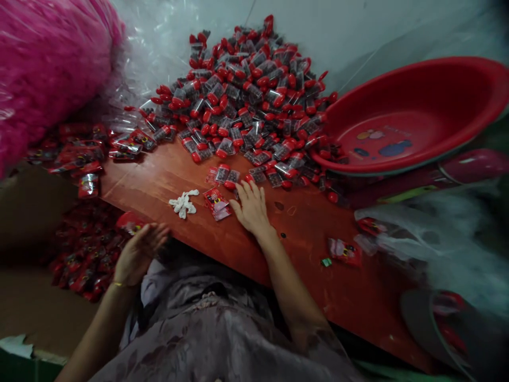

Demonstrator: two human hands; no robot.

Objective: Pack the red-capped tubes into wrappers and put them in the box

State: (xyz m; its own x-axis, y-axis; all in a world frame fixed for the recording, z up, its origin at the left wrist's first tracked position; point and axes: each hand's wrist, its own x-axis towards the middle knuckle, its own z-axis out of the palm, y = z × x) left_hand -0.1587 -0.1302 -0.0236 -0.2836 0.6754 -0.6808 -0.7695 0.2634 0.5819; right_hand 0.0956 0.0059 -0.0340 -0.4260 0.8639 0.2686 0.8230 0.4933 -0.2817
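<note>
Notably, the spread-fingered right hand [251,208] lies nearer, palm down just right of the flat, red, printed plastic packet [217,203], whose long axis slants from far left to near right, the left hand [138,252] hanging uncurled well to the packet's near left.

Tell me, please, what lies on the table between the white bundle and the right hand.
A red packet lies there, as the head view shows.

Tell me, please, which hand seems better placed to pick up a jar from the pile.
Probably the right hand: it is beside the nearest jars, while the left hand is farther back, near a red packet.
</note>
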